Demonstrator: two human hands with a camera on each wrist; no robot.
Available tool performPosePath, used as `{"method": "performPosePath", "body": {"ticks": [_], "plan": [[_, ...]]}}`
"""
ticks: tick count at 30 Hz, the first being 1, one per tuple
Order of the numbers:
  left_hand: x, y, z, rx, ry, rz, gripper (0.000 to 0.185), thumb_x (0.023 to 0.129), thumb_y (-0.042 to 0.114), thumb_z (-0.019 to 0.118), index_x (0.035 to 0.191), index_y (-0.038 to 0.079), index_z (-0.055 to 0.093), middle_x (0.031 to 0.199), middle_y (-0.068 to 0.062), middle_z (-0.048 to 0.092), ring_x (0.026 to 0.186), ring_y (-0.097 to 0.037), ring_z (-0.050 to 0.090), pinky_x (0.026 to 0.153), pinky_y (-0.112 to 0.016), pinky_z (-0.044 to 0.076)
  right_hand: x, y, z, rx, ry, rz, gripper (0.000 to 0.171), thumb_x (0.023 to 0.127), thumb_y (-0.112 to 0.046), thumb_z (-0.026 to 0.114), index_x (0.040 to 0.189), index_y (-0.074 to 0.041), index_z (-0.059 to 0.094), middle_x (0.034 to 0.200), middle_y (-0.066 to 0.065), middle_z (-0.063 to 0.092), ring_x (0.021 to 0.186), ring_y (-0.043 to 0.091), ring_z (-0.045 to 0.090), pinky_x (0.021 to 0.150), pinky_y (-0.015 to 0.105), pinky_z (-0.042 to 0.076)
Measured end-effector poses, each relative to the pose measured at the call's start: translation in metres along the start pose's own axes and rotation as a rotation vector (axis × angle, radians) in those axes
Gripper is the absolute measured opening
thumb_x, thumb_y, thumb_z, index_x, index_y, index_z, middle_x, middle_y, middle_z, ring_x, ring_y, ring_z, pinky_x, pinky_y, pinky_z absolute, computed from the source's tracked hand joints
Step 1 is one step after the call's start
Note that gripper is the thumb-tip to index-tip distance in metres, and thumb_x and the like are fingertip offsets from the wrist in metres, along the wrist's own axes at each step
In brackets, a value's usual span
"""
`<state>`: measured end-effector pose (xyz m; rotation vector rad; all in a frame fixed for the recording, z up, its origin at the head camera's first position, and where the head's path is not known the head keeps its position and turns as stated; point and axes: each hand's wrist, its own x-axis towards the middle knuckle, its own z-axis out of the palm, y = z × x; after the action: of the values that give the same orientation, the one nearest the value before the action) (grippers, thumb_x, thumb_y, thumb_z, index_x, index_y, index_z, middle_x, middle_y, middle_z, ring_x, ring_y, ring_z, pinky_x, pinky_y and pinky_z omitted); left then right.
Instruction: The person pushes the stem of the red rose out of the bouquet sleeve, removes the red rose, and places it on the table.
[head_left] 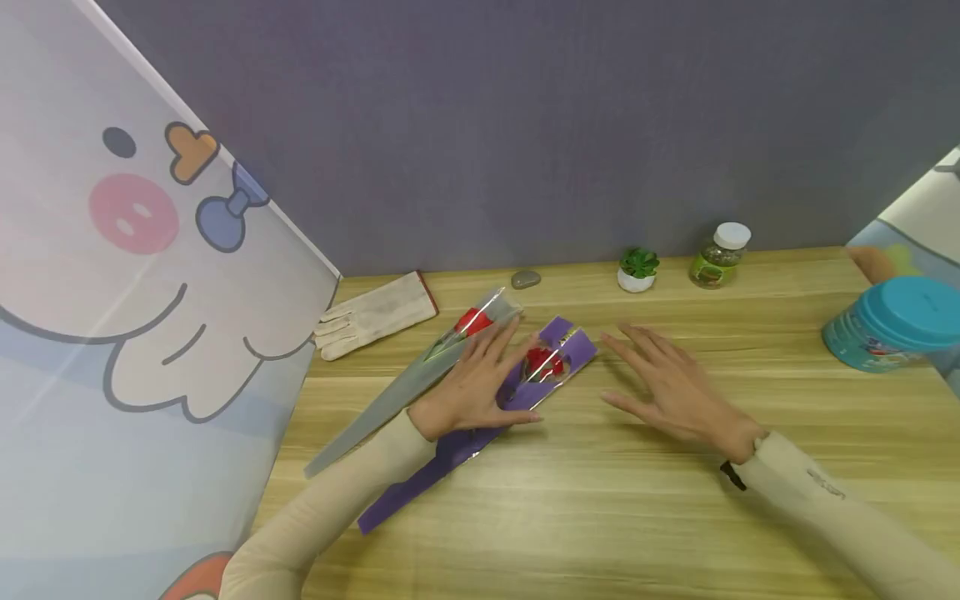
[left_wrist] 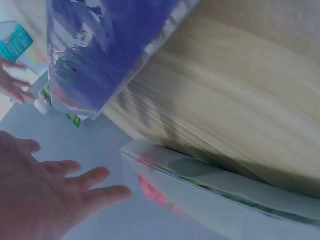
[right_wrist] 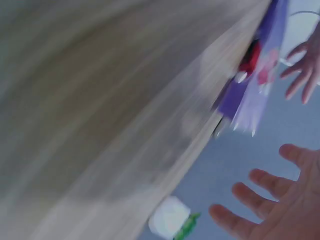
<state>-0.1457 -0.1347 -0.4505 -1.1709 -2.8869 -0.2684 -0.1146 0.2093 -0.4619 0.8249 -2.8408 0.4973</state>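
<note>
Two wrapped roses lie slantwise on the wooden table. One is a red rose in a purple sleeve (head_left: 420,486); the other is a red rose in a grey sleeve (head_left: 375,425), to its left. Over both hovers my left hand (head_left: 472,387), fingers spread and holding nothing, hiding part of the wrappers in the head view. In the left wrist view, the grey-wrapped rose (left_wrist: 240,205) and the purple sleeve (left_wrist: 110,45) stand apart from the fingers. To the right of the purple-wrapped rose is my right hand (head_left: 678,392), its fingers spread and its palm bare.
Along the back edge are a white work glove (head_left: 382,312), a grey stone (head_left: 525,278), a small potted succulent (head_left: 637,271) and a jar with a white lid (head_left: 720,257). A blue tub (head_left: 877,329) stands at the right. A grey partition (head_left: 525,125) rises behind.
</note>
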Motion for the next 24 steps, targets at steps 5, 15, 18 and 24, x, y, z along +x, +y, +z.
{"method": "performPosePath", "body": {"ticks": [5, 15, 18, 24], "plan": [[-0.009, -0.003, -0.004, -0.104, -0.024, -0.016, 0.113, 0.088, 0.075, 0.064, 0.169, 0.019, 0.009, 0.175, -0.019, 0.016, 0.160, -0.042, 0.022, 0.125, -0.062, 0.031, 0.002, -0.016, 0.003, 0.289, -0.043, 0.103, 0.069, 0.104, -0.047, 0.061, 0.163, -0.022, 0.036, 0.165, 0.011, 0.042, 0.147, 0.041, 0.045, 0.110, 0.070, 0.042], [-0.030, -0.013, -0.013, -0.440, -0.125, -0.172, 0.105, 0.095, 0.065, 0.063, 0.169, 0.021, 0.003, 0.173, -0.014, 0.025, 0.157, -0.033, 0.034, 0.126, -0.053, 0.033, 0.011, -0.041, 0.015, 0.921, -0.199, 0.269, 0.050, 0.108, -0.024, 0.058, 0.147, 0.007, 0.047, 0.130, 0.027, 0.069, 0.111, 0.030, 0.072, 0.085, 0.033, 0.063], [-0.035, -0.018, -0.017, -0.511, -0.124, -0.220, 0.093, 0.101, 0.054, 0.061, 0.169, 0.015, 0.011, 0.163, -0.017, 0.045, 0.146, -0.033, 0.052, 0.119, -0.052, 0.043, 0.014, -0.045, 0.019, 1.170, -0.319, 0.372, 0.056, 0.110, -0.023, 0.053, 0.149, 0.014, 0.038, 0.134, 0.033, 0.064, 0.112, 0.026, 0.073, 0.091, 0.035, 0.062], [-0.046, -0.023, -0.021, -0.658, -0.151, -0.326, 0.054, 0.113, 0.033, 0.042, 0.155, -0.002, 0.043, 0.143, -0.022, 0.064, 0.126, -0.039, 0.066, 0.105, -0.053, 0.055, 0.017, -0.056, 0.030, 1.438, -0.481, 0.498, 0.061, 0.113, -0.027, 0.046, 0.153, 0.014, 0.029, 0.139, 0.027, 0.063, 0.115, 0.017, 0.072, 0.100, 0.034, 0.059]]}}
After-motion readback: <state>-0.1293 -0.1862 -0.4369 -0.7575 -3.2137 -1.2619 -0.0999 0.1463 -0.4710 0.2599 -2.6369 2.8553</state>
